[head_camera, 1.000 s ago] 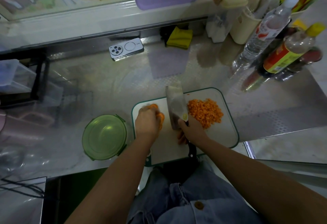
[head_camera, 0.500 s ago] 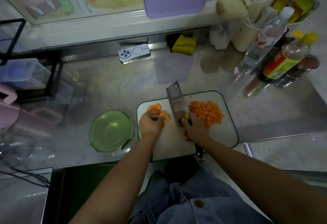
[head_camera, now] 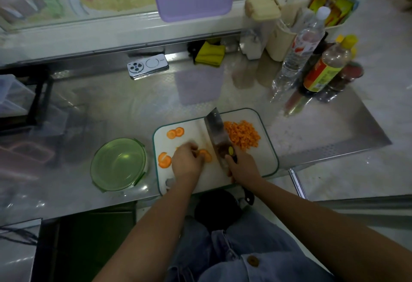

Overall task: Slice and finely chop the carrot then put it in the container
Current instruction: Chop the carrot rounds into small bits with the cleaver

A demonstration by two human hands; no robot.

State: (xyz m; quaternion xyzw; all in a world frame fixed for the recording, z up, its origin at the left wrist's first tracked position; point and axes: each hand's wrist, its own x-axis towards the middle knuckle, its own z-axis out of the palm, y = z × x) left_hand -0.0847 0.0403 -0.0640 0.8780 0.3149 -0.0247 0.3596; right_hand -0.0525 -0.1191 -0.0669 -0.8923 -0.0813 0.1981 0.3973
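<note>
Fine orange carrot dice [head_camera: 242, 135] heaped right of knife [head_camera: 216, 131], round carrot slices [head_camera: 175, 132] on white board [head_camera: 264, 159], left hand [head_camera: 186, 162] curled over some, right hand [head_camera: 242, 167] gripping knife

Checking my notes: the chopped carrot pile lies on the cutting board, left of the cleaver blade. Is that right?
Not quite. The head view shows the chopped carrot pile on the cutting board, right of the cleaver blade, not left.

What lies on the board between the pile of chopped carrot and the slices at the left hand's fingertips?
The cleaver, gripped by the right hand, has its blade between them, as the head view shows.
</note>
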